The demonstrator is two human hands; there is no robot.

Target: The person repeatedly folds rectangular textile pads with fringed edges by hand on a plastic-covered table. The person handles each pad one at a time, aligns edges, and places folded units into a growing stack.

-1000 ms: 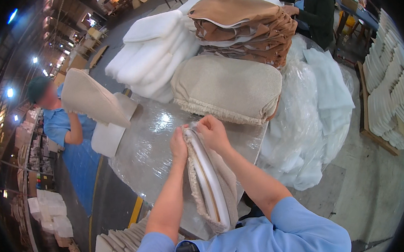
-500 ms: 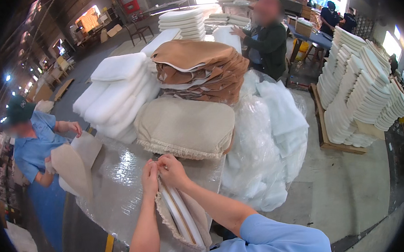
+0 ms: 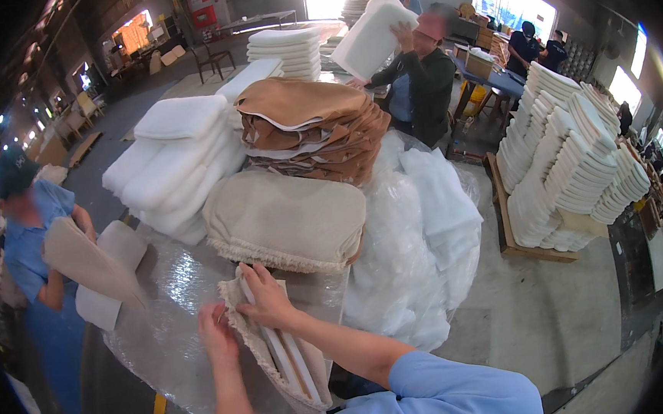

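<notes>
A beige fabric cover (image 3: 316, 356) with frayed edges stands on its side in front of me. Its opening shows a white foam cushion (image 3: 290, 367) with a tan strip along the middle. My left hand (image 3: 219, 336) has its fingers curled at the cover's left frayed edge. My right hand (image 3: 267, 298) grips the far end of the cushion, thumb toward me and fingers over the top; its palm hides part of the foam. Just beyond lies a stack of beige covers (image 3: 286, 214) with fringed edges.
The table is wrapped in clear plastic (image 3: 179, 287). Brown covers (image 3: 313, 104) and white cushions (image 3: 180, 133) are piled behind. Bagged white padding (image 3: 418, 239) sits at the right, near a pallet of cushions (image 3: 566, 160). A person at left handles beige fabric (image 3: 89, 258); another lifts a white cushion (image 3: 373, 35).
My hands have come apart: the left moved left and down along the cover's edge, while the right stayed at the far end. The person at the back has raised a white cushion.
</notes>
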